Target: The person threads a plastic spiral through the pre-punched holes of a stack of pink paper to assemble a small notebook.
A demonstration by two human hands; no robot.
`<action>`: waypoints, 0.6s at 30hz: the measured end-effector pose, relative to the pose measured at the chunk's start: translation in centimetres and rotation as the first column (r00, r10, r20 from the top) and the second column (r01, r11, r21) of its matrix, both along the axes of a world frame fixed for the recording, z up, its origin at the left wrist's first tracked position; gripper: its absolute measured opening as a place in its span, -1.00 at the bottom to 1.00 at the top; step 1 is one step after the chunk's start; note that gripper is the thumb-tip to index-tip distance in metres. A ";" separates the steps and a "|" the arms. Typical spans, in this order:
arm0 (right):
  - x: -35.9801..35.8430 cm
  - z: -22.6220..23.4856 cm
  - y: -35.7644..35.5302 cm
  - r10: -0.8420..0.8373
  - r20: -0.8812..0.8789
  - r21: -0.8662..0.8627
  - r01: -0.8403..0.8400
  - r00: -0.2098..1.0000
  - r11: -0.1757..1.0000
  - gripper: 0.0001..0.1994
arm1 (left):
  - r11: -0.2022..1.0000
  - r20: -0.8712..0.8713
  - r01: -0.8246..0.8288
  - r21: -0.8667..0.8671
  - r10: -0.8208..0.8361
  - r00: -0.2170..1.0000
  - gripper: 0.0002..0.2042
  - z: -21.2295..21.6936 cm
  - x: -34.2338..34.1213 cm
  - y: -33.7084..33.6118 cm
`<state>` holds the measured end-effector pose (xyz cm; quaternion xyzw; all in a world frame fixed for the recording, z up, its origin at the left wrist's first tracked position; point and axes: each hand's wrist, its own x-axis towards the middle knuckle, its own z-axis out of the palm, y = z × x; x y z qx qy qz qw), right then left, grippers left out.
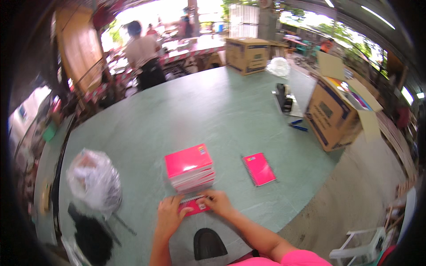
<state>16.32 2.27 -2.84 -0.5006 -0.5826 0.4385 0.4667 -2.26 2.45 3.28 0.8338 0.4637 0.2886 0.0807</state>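
A pink notebook [191, 207] lies on the table close in front of me, its punched binding edge turned away from me. My left hand [170, 214] grips its left side, the thumb across the cover. At the right end of the binding edge, the fingers of my right hand [217, 203] pinch a dark spiral coil, mostly hidden by the fingers. Just beyond my hands rises a stack of pink notebooks [188, 163] with white page edges. To the right, apart from the stack, lies a single spiral-bound pink notebook [259, 169].
Left on the green table [142, 128] are a clear plastic bag [94, 179] and a heap of black coils [91, 241]. A black rounded object [209, 244] lies nearest me. At right are blue-handled pliers [299, 126], a tape dispenser [283, 98] and an open carton [333, 113].
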 end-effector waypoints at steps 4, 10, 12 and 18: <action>-0.2 0.2 0.0 -0.054 -0.252 -0.245 -0.010 0.966 0.969 -0.84 | 0.996 -0.040 0.009 -0.085 -0.012 0.999 -0.78 -1.8 -0.3 0.6; -1.1 -0.9 0.1 0.019 -0.381 -0.134 -0.075 0.924 0.988 -0.90 | 0.998 0.082 -0.019 -0.061 0.024 0.996 -0.79 -1.0 -0.2 0.2; -0.9 -1.1 0.0 0.030 -0.350 -0.145 -0.086 0.936 0.986 -0.90 | 1.000 0.072 -0.004 -0.004 0.005 0.997 -0.77 -0.9 0.1 0.2; -0.9 -0.4 0.0 0.037 -0.389 -0.166 -0.110 0.921 0.980 -0.89 | 0.994 -0.014 0.062 0.086 -0.061 0.998 -0.77 -1.5 0.4 0.3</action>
